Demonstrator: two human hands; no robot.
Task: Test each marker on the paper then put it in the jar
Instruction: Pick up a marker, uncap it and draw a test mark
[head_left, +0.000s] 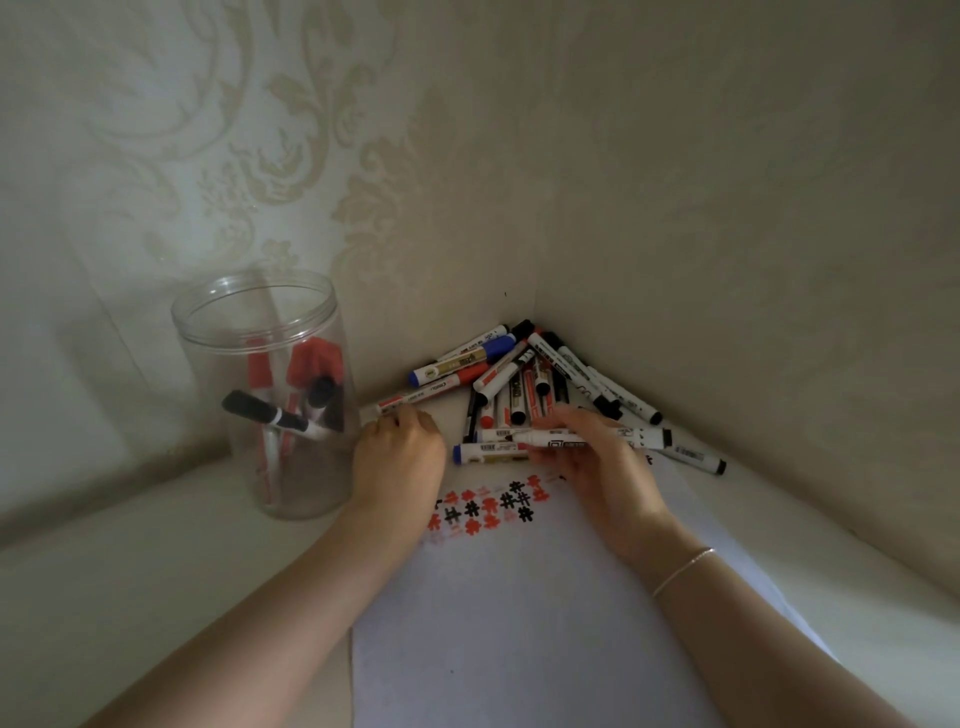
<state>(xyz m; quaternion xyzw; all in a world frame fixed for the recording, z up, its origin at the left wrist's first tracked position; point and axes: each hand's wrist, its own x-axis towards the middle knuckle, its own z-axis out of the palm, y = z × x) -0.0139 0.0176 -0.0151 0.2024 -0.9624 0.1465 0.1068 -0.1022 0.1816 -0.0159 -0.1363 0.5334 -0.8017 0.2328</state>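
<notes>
Pale corner surface (130, 571) under patterned wallpaper. I count several markers in the clear plastic jar (270, 395); a pile of capped markers (524, 384) remains untested. My right hand (597, 462) pinches a black-capped white marker (587, 440) above the marked white paper (519, 597). My left hand (400, 457) curls round a red marker (410, 400) beside the jar.

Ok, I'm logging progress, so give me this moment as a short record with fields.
jar: clear jar, upright, holds several markers
paper: white sheet, red and black test marks near its far end
pile: untested markers heaped in the corner
left hand: rests by a red marker
right hand: holds a black marker
</notes>
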